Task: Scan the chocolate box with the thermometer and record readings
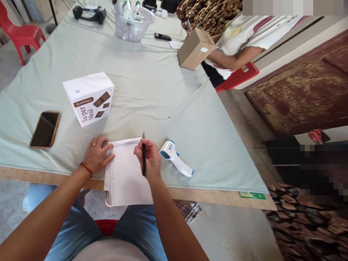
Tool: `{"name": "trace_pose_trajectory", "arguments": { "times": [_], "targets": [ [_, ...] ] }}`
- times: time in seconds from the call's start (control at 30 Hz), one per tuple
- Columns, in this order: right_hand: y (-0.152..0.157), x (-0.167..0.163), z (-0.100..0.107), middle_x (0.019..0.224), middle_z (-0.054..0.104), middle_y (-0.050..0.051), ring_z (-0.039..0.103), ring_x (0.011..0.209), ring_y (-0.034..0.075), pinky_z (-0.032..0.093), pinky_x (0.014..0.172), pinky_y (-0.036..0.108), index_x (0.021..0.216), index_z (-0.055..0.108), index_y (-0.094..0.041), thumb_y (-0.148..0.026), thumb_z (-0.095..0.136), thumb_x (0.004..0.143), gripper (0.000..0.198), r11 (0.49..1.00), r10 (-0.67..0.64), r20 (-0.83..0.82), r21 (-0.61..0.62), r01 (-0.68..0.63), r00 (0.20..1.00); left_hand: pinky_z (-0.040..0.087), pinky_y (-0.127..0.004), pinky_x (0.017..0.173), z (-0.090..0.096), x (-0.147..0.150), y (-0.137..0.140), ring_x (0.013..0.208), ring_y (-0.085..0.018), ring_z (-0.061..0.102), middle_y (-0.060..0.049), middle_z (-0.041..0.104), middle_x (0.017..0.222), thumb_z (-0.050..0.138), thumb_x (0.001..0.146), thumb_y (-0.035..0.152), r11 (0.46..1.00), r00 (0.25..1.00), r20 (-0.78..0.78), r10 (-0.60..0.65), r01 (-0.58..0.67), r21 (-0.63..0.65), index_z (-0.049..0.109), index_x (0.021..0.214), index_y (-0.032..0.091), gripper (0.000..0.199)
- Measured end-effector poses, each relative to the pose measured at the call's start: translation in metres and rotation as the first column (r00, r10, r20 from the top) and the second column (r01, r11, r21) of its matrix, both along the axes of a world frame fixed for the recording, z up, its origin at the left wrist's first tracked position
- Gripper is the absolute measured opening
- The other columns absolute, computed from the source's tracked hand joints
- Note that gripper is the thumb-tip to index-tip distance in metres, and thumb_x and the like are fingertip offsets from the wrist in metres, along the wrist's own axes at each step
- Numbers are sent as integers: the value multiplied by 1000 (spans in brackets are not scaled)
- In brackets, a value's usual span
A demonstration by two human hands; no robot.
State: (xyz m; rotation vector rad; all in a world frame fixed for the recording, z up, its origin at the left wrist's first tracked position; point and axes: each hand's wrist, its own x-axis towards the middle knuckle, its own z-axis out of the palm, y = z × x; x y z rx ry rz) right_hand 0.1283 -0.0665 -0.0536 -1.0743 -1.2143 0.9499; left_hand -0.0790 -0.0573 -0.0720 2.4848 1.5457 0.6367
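A notebook [129, 174] lies at the table's front edge, its right page blank and its lower part jutting past the edge. My left hand [98, 156] rests on its upper left side, fingers spread. In my right hand [150, 159] is a black pen [144, 156], held nearly upright over the upper right of the page. Whether the pen touches paper I cannot tell. Right of that hand lies a white and blue infrared thermometer [176, 158]. Beyond my left hand stands a white Su-per Meal box [92, 99], with a smartphone [45, 129] lying to its left.
A clear plastic basket [133, 27] with bottles stands at the far end, beside a black telephone handset-like object [89, 14]. At the right edge a person [233, 54] sits behind a cardboard box [196, 49]. Red chairs [27, 34] stand around the cloth-covered table [141, 94]; firewood is stacked nearby.
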Motion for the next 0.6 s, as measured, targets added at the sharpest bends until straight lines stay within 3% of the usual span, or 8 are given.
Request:
{"name": "trace_pose_trajectory", "arguments": {
  "times": [0.07,0.17,0.23,0.33,0.6],
  "targets": [
    [-4,-15,4,68,52,-5,51,60,11,45,62,28,94,60,-24,-37,56,88,14,999,-17,-47,-29,16,999,40,-48,101,0,0,0,114,-30,49,-12,54,121,62,86,36,1000,1000,-6,4,-4,9,66,106,22,25],
    [-2,-29,6,68,57,-2,56,65,14,46,64,30,99,65,-21,-39,45,91,28,989,69,-32,-128,-72,997,41,-48,100,-1,1,-1,113,-30,49,-12,54,120,63,86,37,1000,1000,-19,7,-7,21,66,105,22,25],
    [2,-31,3,72,62,0,59,69,15,48,66,31,100,68,-21,-36,48,86,28,973,105,0,-206,-102,995,41,-48,100,-1,1,-1,113,-30,49,-12,54,120,63,86,38,1000,1000,-26,6,-6,21,66,105,22,25],
    [8,-34,-6,66,63,-2,58,64,15,48,64,31,85,69,-22,-30,55,74,20,961,74,74,-272,-51,995,41,-48,100,-2,1,-1,113,-30,49,-12,54,120,63,86,38,1000,999,-31,8,-8,18,66,105,23,25],
    [5,-45,-29,60,57,-4,52,56,13,46,57,28,69,55,-23,-30,57,69,8,983,-101,196,-130,127,975,40,-49,101,-3,1,-1,116,-30,47,-12,52,122,62,86,40,1000,1000,-6,-2,2,0,66,106,23,26]
  ]
}}
